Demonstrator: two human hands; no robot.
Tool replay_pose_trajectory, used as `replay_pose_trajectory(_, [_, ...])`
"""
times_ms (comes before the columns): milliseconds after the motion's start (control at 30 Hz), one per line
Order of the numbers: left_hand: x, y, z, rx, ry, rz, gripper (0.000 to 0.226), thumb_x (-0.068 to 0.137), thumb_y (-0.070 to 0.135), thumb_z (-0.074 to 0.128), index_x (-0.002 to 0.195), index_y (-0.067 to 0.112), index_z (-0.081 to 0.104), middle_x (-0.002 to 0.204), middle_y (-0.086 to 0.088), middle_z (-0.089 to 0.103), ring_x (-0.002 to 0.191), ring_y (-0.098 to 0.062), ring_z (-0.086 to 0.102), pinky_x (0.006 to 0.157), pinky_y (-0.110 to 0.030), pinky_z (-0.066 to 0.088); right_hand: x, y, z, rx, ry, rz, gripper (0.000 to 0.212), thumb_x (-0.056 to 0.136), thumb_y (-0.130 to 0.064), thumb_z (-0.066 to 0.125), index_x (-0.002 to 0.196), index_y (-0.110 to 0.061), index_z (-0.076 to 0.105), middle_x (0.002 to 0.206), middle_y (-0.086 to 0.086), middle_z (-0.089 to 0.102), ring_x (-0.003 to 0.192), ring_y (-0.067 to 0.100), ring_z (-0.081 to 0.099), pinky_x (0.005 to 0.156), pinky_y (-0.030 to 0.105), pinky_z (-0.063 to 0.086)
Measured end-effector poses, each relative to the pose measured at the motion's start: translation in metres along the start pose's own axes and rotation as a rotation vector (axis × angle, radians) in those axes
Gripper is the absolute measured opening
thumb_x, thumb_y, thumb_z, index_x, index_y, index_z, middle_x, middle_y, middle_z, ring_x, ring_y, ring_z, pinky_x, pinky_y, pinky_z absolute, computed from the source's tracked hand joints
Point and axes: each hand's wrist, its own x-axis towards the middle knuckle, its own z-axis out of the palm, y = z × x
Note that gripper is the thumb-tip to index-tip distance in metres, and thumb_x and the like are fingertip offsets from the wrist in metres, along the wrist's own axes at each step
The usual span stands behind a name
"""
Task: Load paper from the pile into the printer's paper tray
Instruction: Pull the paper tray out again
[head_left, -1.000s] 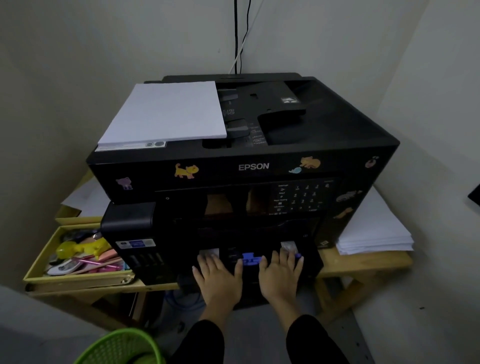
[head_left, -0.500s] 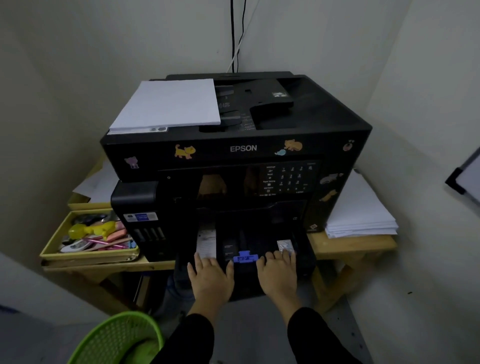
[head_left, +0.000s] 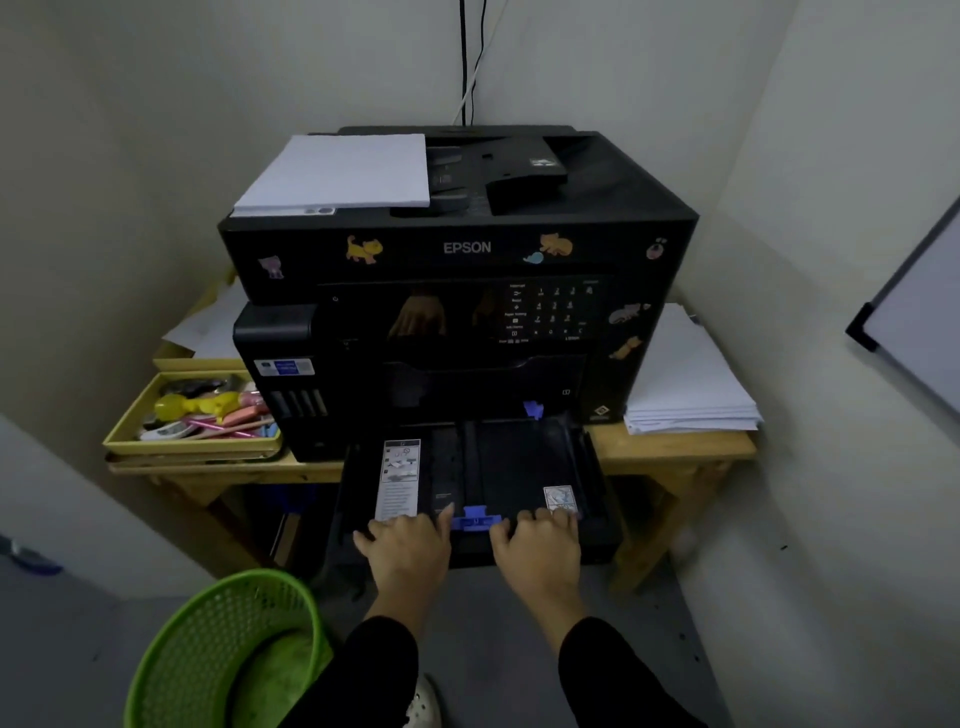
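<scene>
Both hands are on the front edge of the paper tray (head_left: 519, 457), left hand (head_left: 408, 545) and right hand (head_left: 540, 543) each with a loose, flat grip on it. Tray sticks out of the printer (head_left: 462, 270), no paper inside. The paper pile (head_left: 685, 384) sits on the worktop (head_left: 675, 452), up and right of the right hand.

Printer (head_left: 467, 249): black plastic, its front panel showing glossy and reflecting. Paper tray (head_left: 524, 457): matt black plastic, carrying a blue plastic tab (head_left: 475, 519). Paper pile (head_left: 685, 384): white matt sheets, lying at the right edge of the bare wooden table (head_left: 675, 449). Basket (head_left: 223, 649): green perforated plastic.
</scene>
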Motion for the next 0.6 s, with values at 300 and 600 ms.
replay_pose_trajectory(300, [-0.023, -0.004, 0.004, -0.094, -0.035, -0.043, 0.047, 0.096, 0.046, 0.035, 0.114, 0.013, 0.063, 0.119, -0.008, 0.062, 0.116, -0.032, 0.056, 0.109, -0.061, 0.025, -0.025, 0.016, -0.013, -0.063, 0.025, -0.125, 0.049, 0.092, -0.037, 0.036, 0.096, -0.005, 0.072, 0.095, 0.015, 0.072, 0.107, 0.031, 0.055, 0.094, 0.037, 0.041])
replay_pose_trajectory(600, [-0.049, -0.012, 0.014, -0.08, 0.041, -0.029, 0.05, 0.095, 0.05, 0.034, 0.111, 0.014, 0.065, 0.115, -0.006, 0.065, 0.113, -0.029, 0.059, 0.109, -0.056, 0.031, -0.049, 0.028, -0.007, -0.022, 0.114, -0.186, 0.049, 0.089, -0.038, 0.04, 0.073, -0.005, 0.073, 0.072, 0.013, 0.072, 0.094, 0.03, 0.06, 0.081, 0.037, 0.046])
